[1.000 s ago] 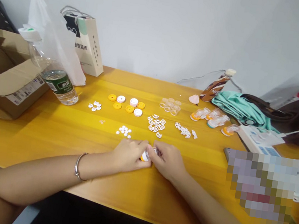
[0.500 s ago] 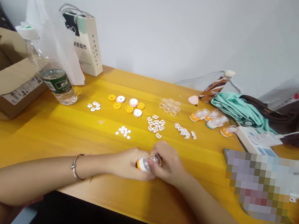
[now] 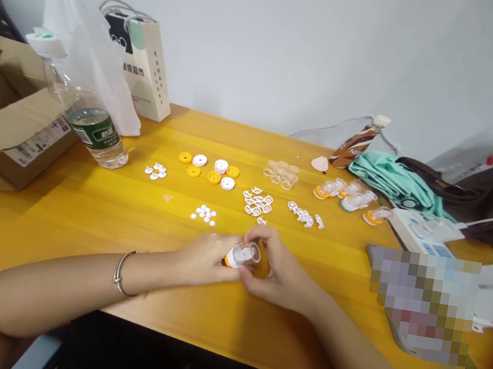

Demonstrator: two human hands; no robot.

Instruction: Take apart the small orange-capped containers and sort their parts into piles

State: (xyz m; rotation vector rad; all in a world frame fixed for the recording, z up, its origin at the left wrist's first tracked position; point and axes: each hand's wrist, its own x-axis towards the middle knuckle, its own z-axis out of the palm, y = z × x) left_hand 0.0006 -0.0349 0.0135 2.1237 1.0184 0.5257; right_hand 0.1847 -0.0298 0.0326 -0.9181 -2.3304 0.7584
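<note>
My left hand (image 3: 204, 259) is closed around a small toy piece with an orange and white base and a clear plastic cup (image 3: 247, 253) on top. The piece lies tilted, with the cup's rim facing right. My right hand (image 3: 282, 271) curves about the cup, its thumb and index finger at the near and far edges by the white ring. Its palm stays apart from the rim. Beyond the hands lie white wheel-like pieces (image 3: 258, 204), small white discs (image 3: 204, 213), clear cups (image 3: 282, 173) and orange and white round bases (image 3: 213, 177).
Finished-looking capped pieces (image 3: 377, 214) stand at the right, before a green cloth (image 3: 392, 176) and a brown bottle (image 3: 359, 143). A power strip (image 3: 421, 231) and a blurred-out phone (image 3: 418, 311) lie nearer. At left are a water bottle (image 3: 97, 136) and a cardboard box (image 3: 15, 135).
My right fingers have moved off the top of the piece and spread to its sides. The clear cup now shows seated on the white ring.
</note>
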